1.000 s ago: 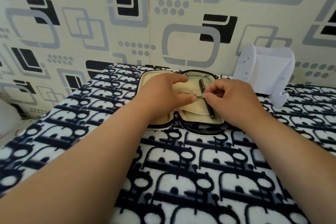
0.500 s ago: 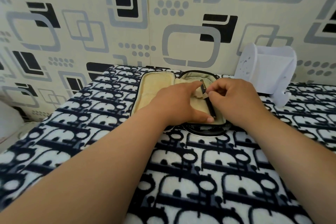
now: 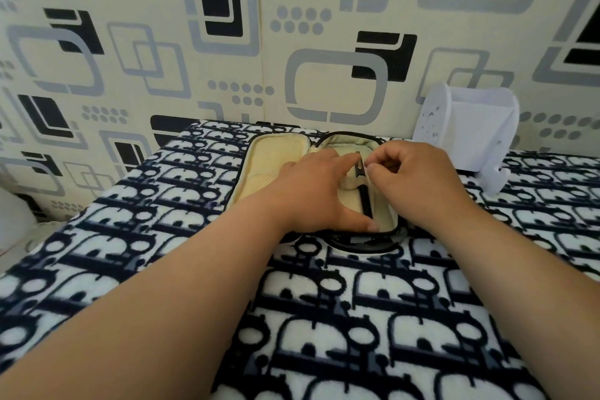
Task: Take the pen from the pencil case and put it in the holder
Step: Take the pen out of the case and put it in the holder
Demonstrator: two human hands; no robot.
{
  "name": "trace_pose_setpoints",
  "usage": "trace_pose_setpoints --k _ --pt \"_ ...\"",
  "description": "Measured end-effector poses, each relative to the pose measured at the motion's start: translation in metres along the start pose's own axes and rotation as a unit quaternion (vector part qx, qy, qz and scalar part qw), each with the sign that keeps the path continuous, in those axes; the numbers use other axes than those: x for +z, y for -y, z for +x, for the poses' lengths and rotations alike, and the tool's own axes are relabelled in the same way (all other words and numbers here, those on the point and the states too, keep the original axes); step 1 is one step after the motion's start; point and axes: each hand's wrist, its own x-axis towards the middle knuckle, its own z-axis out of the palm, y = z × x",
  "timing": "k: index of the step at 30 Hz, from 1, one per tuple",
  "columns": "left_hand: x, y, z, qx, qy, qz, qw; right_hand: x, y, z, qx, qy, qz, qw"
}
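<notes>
Pen [image 3: 366, 201] in pencil case [image 3: 269, 156], between hands, right fingertips [image 3: 370, 169] pinching top

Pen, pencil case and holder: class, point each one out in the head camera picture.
pen [image 3: 366, 204], head view, black barrel below the strap.
pencil case [image 3: 269, 159], head view, cream lining of the open left half.
holder [image 3: 470, 136], head view, white front wall.

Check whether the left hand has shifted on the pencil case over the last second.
Yes. The left hand has slid right and nearer across the open pencil case, baring more of the left lining, and now presses beside the pen.
</notes>
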Motion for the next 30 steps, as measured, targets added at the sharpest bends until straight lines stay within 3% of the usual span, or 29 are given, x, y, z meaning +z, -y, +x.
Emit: trace_pose_setpoints --k 16,24,30 --pt "-0.0021 0.0070 -0.0070 0.016 0.037 -0.177 0.983 -0.0022 -0.0046 0.0032 0.031 -0.007 -0.026 0.999" --pt "-0.0007 0.0075 -0.0057 0.032 0.018 -0.187 0.982 -0.0007 -0.0055 0.0049 0.062 0.041 -0.107 0.992" --pt "0.0002 0.0062 -0.0052 0.051 0.013 -0.176 0.983 0.0017 -0.0044 0.0023 0.051 0.113 -0.087 0.988"
